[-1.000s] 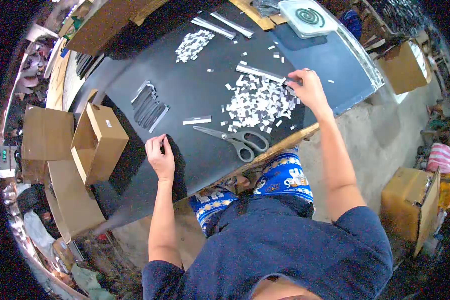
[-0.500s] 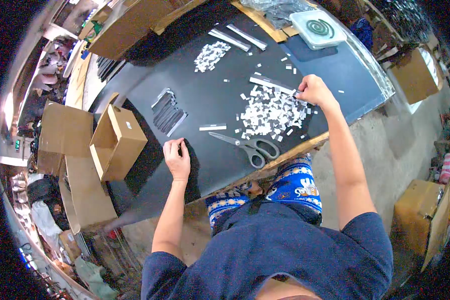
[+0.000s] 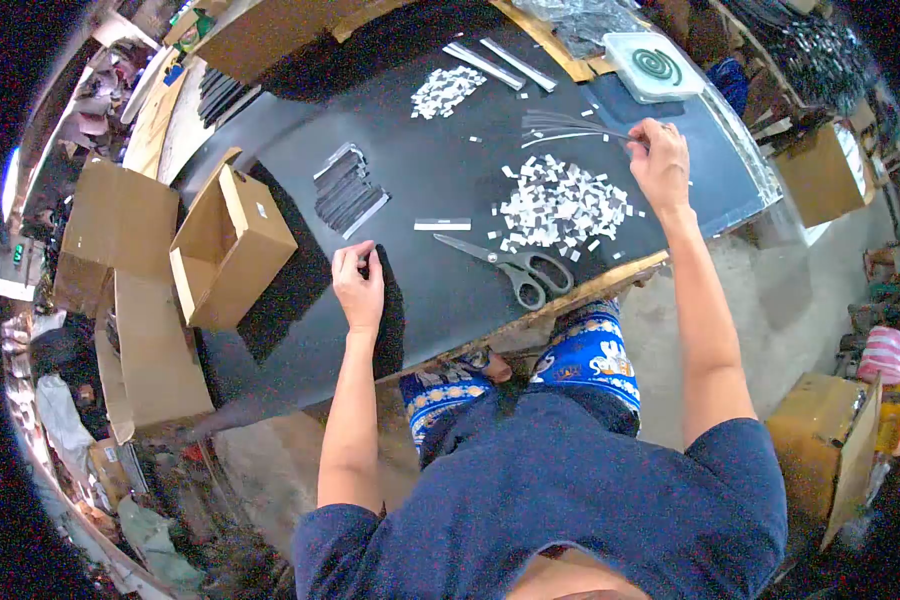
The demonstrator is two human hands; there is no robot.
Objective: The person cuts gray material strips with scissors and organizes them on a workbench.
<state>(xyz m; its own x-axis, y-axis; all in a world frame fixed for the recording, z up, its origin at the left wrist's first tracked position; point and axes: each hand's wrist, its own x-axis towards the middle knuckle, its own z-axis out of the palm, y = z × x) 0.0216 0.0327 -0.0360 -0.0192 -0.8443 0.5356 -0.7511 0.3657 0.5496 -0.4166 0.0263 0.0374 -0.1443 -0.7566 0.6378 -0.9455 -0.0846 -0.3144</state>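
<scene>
"What's the right hand (image 3: 662,168) doing?"

"Its fingers are pinched narrow on one end of a bundle of thin strips (image 3: 572,125). The bundle was lying along the far edge of the pile a moment ago. Now it's drawn off, with its free ends fanned out towards the left."

"What does that change?"

"The strips are out of the loose bits and in the grip, so I'd judge them ready to be handled as one bunch."

"And the left hand (image 3: 358,292)?"

"Thumb and fingers close together, just above the bench (image 3: 435,320). I cannot tell whether anything is between them."

"What's near the hands?"

"By the right, the large pile of small black and white pieces (image 3: 565,208). Beyond the left fingertips, a stack of dark strips (image 3: 350,192). Between the stack and the pile, one single strip (image 3: 442,225), with the grey-handled scissors (image 3: 526,272) just nearer the person."

"Farther out?"

"A smaller white pile (image 3: 447,92) with two long pale strips (image 3: 518,65) beside it, a clear tub holding a green coil (image 3: 654,68) past the right hand, and an open cardboard box (image 3: 255,245) over to the left."
</scene>
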